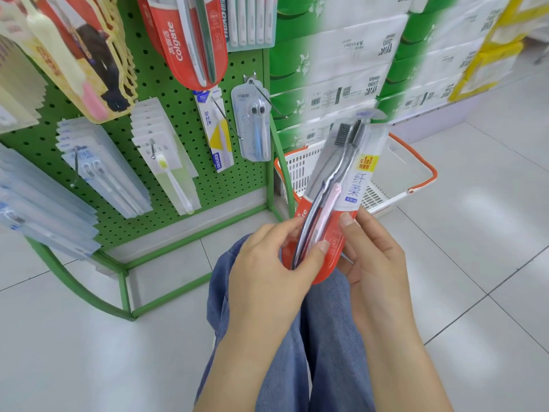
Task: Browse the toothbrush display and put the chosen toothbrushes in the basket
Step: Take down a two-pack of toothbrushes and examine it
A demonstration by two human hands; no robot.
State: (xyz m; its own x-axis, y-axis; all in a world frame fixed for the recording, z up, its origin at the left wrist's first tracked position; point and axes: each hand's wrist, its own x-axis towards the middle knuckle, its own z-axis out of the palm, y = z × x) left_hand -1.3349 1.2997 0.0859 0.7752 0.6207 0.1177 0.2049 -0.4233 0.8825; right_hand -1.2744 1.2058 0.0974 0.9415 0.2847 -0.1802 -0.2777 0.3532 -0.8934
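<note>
Both hands' fingers pinch the toothbrush pack's red lower end.

Greens, reds and whites at the display

I saw a green pegboard dotted with dark holes, on a green frame. The pack I held was red at the bottom, white with blue characters and a yellow tag higher up, with black-bristled brushes, one grey, one pink. The basket was white with an orange rim. Tissue packs were green and white; my jeans were blue, the floor pale grey tile.
</note>
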